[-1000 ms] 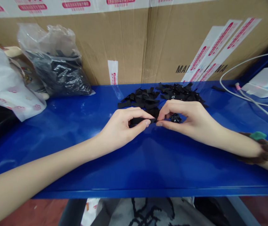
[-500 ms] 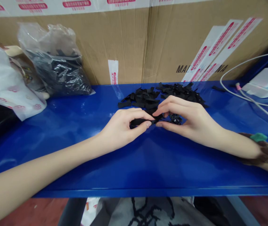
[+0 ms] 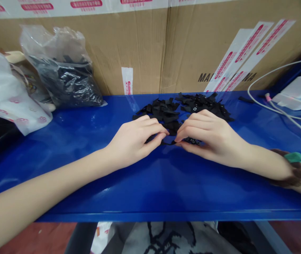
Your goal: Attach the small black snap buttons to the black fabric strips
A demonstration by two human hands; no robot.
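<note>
A thin black fabric strip point(image 3: 169, 143) spans the small gap between my two hands, low over the blue table. My right hand point(image 3: 210, 135) pinches its end between thumb and fingertips. The thumb and fingers of my left hand point(image 3: 138, 139) are closed around dark fabric, mostly hidden by the fingers. Right behind the hands lies a pile of short black strips point(image 3: 163, 110). Another black heap point(image 3: 203, 102) is to its right, with a small ring-like piece in it. Small shiny black parts point(image 3: 192, 140) show under my right palm.
A clear plastic bag of black pieces point(image 3: 73, 81) stands at the back left, beside a white printed bag point(image 3: 12, 95). A large cardboard box point(image 3: 139, 46) walls off the back. White cables point(image 3: 280, 109) and a white power strip point(image 3: 295, 93) sit at the right.
Both hands have shifted slightly and the gap between their fingertips looks a little different. The black strip now shows thin between them, with my right fingers closed on its end.
</note>
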